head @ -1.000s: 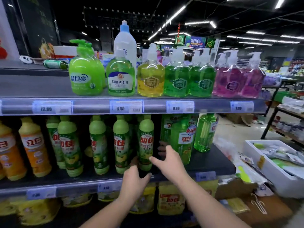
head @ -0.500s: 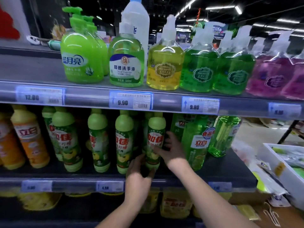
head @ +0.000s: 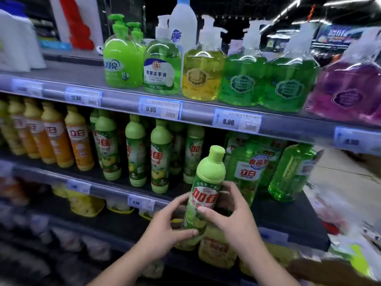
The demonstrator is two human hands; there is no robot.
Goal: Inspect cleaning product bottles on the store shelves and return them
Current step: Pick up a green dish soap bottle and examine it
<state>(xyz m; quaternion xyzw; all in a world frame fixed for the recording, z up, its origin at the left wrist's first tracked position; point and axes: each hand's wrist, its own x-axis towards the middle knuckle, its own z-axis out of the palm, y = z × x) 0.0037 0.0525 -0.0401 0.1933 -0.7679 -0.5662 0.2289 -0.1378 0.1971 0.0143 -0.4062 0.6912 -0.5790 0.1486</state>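
Store shelving fills the view. Up close, the left hand curls around the lower body of the green dish-soap bottle and the right hand wraps its label. It's held near-upright in front of the middle shelf. Behind stand matching green bottles, with clear green bottles partly hidden to the right and orange bottles to the left. Above, pump bottles sit over 9.90 price tags.

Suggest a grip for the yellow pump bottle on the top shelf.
Probably the narrow neck under the white pump, coming from the front: the yellow pump bottle stands upright, and its wide body is crowded by green bottles either side.
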